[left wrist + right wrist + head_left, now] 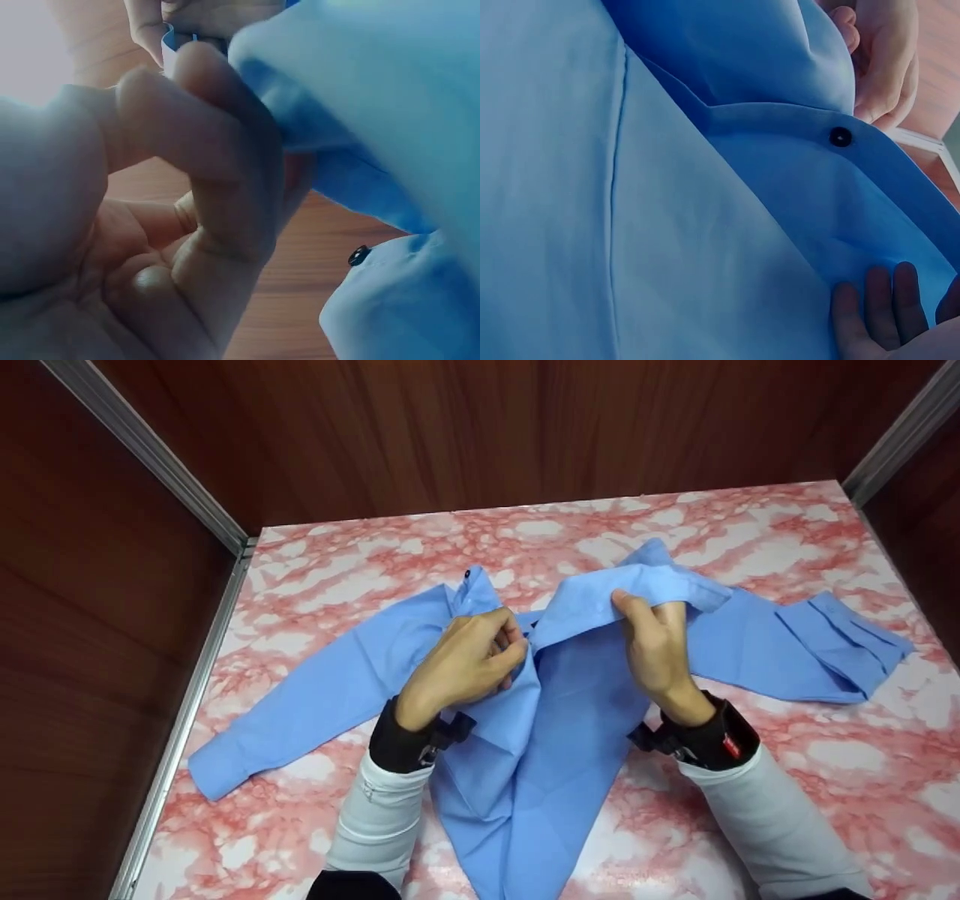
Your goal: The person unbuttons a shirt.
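A light-blue long-sleeved shirt (574, 697) lies on the table, its sleeves spread to both sides and its body narrowing toward me. My left hand (469, 656) pinches the shirt's edge near the middle, with curled fingers and thumb. A folded-over band of the shirt (592, 600), which looks like the collar, runs from there to my right hand (656, 649). The right thumb presses on top of this band, and the fingers go behind the cloth. A dark button (841, 136) shows on the shirt's front edge in the right wrist view.
The left sleeve (322, 701) reaches toward the table's left edge, while the right sleeve's creased cuff (847, 649) lies at the right. Red-and-white marbled table (352, 562) meets dark wood panels (465, 435) at the back and sides. A metal rail (199, 697) follows the left edge.
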Action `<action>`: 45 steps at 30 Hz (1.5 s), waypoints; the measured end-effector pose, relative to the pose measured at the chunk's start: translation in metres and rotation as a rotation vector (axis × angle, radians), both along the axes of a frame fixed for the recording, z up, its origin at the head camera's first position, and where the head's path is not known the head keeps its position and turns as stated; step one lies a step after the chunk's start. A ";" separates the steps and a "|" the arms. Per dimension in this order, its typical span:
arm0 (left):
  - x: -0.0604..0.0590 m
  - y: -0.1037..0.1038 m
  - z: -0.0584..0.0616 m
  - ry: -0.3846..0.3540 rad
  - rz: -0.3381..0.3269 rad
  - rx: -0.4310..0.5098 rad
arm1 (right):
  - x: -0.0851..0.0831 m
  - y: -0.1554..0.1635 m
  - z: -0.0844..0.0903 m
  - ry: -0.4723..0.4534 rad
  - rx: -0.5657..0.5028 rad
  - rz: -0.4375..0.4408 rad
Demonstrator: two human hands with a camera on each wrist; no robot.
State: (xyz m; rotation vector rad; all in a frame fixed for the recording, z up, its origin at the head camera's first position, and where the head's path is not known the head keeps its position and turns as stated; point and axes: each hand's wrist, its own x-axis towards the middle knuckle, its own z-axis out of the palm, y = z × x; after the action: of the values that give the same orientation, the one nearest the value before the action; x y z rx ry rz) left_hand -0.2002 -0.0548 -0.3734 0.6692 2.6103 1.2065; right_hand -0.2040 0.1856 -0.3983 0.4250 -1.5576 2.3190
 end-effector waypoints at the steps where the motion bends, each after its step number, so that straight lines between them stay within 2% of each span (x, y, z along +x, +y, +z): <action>1: 0.000 0.000 0.000 -0.014 0.000 0.004 | 0.000 0.000 0.000 0.001 0.013 -0.006; 6: -0.003 0.001 -0.003 -0.063 -0.007 0.037 | 0.000 0.002 -0.003 -0.006 0.118 -0.056; 10: -0.005 0.001 -0.005 -0.008 0.015 -0.006 | 0.000 0.003 -0.005 -0.004 0.164 -0.083; 13: -0.007 0.000 -0.006 0.044 0.016 -0.063 | 0.000 0.003 -0.004 -0.004 0.147 -0.081; 15: -0.007 0.000 -0.006 0.050 0.005 -0.057 | 0.001 0.002 -0.003 -0.012 0.121 -0.066; 18: -0.008 0.000 -0.005 0.060 0.004 0.001 | 0.002 0.001 -0.002 -0.027 0.076 0.021; 20: -0.009 0.002 -0.006 0.104 0.011 0.041 | 0.003 0.002 -0.002 -0.042 0.108 0.112; 23: -0.008 0.007 -0.008 0.214 0.020 0.060 | 0.005 0.003 -0.003 -0.068 0.272 0.230; 26: -0.006 0.012 -0.010 0.319 0.015 0.064 | 0.006 0.001 -0.005 -0.118 0.450 0.262; 28: -0.005 0.015 -0.010 0.349 0.005 0.078 | 0.007 0.000 -0.007 -0.162 0.502 0.260; 31: -0.004 0.017 -0.011 0.352 -0.014 0.103 | 0.006 -0.001 -0.008 -0.202 0.517 0.254; 37: -0.005 0.017 -0.012 0.325 -0.004 0.135 | 0.006 -0.003 -0.009 -0.138 0.505 0.205; 42: -0.002 0.017 -0.010 0.336 0.054 0.061 | 0.007 -0.008 -0.011 -0.094 0.550 0.102; 45: 0.000 0.019 -0.009 0.330 0.063 0.010 | 0.008 -0.008 -0.012 -0.081 0.561 0.060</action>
State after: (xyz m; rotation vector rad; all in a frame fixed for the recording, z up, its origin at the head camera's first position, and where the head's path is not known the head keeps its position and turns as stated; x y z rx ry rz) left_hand -0.2005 -0.0359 -0.3821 0.8588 2.9130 1.2182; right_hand -0.1957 0.1775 -0.4102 0.5122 -2.2610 1.9252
